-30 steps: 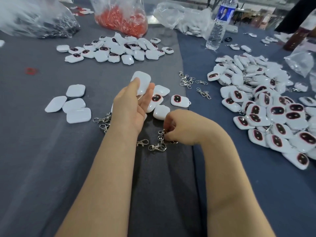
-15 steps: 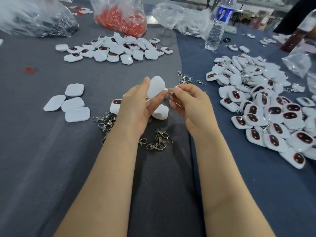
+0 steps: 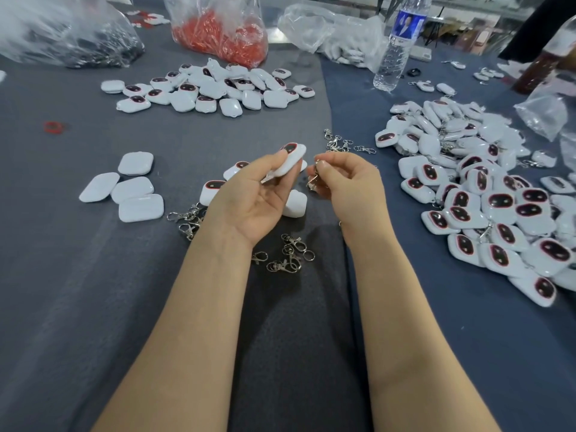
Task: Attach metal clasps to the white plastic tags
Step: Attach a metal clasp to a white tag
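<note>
The white plastic tag (image 3: 290, 160) is in the middle of the frame, lifted above the grey surface (image 3: 78, 291) and held by the left hand (image 3: 249, 198), whose thumb and fingers (image 3: 274, 159) are clamped on its lower end. Just beside it, to the right and not touching, the right hand (image 3: 346, 185) has its fingers pressed together on a small metal clasp (image 3: 313, 179) that hangs down from the tips. The risk I see is in the joining. The clasp is tiny and smooth, so it may slip from the pinch and fall among the loose clasps (image 3: 288, 254) lower in the frame. The tag is glossy and held only at one end, so it may turn in the grip when the ring is pushed against it. The hole for the ring is, I think, hidden behind the thumb, so aiming could fail. The tag itself is a rounded, cushion-like square, shiny white, with a dark oval window with a red border on its face, the same as in the big pile of tags (image 3: 483, 198) at the right.
</note>
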